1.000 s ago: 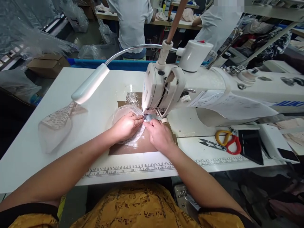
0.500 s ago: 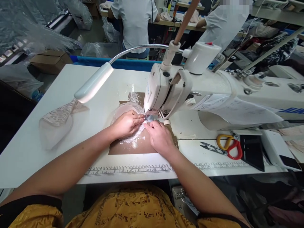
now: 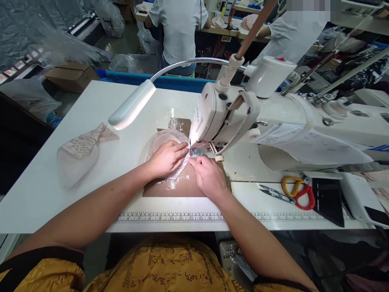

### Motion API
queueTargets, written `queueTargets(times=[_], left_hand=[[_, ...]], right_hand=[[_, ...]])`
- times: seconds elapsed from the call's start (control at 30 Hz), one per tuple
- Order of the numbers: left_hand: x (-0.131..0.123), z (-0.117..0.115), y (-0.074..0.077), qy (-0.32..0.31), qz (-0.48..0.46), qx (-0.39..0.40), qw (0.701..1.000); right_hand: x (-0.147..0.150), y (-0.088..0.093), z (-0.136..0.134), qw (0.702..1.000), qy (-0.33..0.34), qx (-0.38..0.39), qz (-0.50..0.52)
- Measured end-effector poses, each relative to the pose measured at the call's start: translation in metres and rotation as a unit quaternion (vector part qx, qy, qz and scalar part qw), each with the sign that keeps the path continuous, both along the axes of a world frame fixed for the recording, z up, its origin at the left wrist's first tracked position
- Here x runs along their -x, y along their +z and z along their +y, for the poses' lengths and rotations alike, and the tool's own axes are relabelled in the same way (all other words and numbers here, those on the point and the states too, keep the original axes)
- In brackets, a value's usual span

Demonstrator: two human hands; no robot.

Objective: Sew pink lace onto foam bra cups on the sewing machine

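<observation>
A pale lace-covered fabric cup (image 3: 158, 142) lies under the head of a white sewing machine (image 3: 207, 111). My left hand (image 3: 168, 159) rests over the cup with its fingers pressed together, holding the fabric close beside the needle area. On the other side, my right hand (image 3: 210, 175) has its fingers curled, thumb and forefinger at the cup's lace edge in front of the presser foot. The needle itself is too small to make out. Beneath the work is a brown taped cardboard sheet (image 3: 194, 190).
A second lace cup piece (image 3: 77, 160) lies at left. A lamp (image 3: 132, 105) hangs over the table. Thread snips (image 3: 276, 192), red-and-yellow-handled scissors (image 3: 305, 197) and a black phone-like slab (image 3: 328, 200) lie at right. A printed ruler (image 3: 170, 217) runs along the front edge. Two people sit beyond.
The whole view has shifted, so the machine and table appear farther right. Both hands stay at the cup beside the presser foot, with little change in their grip.
</observation>
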State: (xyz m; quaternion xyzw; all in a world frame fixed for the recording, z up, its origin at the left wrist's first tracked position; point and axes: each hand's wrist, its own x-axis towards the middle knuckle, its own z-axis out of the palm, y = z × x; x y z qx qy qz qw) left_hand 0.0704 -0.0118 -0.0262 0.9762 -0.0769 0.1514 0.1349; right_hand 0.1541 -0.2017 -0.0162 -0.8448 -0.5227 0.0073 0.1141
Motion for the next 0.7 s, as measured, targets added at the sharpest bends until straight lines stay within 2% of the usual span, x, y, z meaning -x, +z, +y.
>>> queueTargets(times=[0.07, 0.2, 0.27, 0.37, 0.47, 0.5, 0.53, 0.63, 0.7], left_hand=[[0.002, 0.0, 0.001, 0.013, 0.013, -0.008, 1.0], [0.004, 0.001, 0.0, 0.023, 0.026, -0.029, 0.999], [0.004, 0.001, -0.002, 0.041, 0.03, -0.04, 0.998], [0.004, 0.004, 0.0, 0.094, 0.046, -0.056, 0.993], [0.014, 0.013, 0.012, 0.155, 0.081, -0.044, 0.984], [0.022, 0.018, 0.018, 0.17, 0.091, -0.033, 0.981], [0.033, 0.023, 0.025, 0.185, 0.097, -0.022, 0.978], [0.08, 0.044, 0.043, 0.249, 0.094, -0.009, 0.964], [0.12, 0.061, 0.047, 0.321, 0.095, -0.02, 0.942]], right_hand=[[-0.001, 0.0, 0.001, 1.0, -0.008, -0.01, 0.008], [-0.007, 0.001, 0.005, 0.997, -0.078, -0.001, -0.007], [-0.011, 0.0, 0.005, 0.996, -0.092, -0.005, -0.004], [-0.017, -0.003, -0.001, 0.987, -0.026, -0.11, 0.111], [-0.021, -0.006, -0.012, 0.919, 0.065, -0.247, 0.301], [-0.022, -0.006, -0.015, 0.901, 0.076, -0.265, 0.336], [-0.022, -0.007, -0.017, 0.895, 0.081, -0.267, 0.349], [-0.019, -0.006, -0.017, 0.914, 0.103, -0.232, 0.316], [-0.015, -0.004, -0.015, 0.929, 0.114, -0.207, 0.285]])
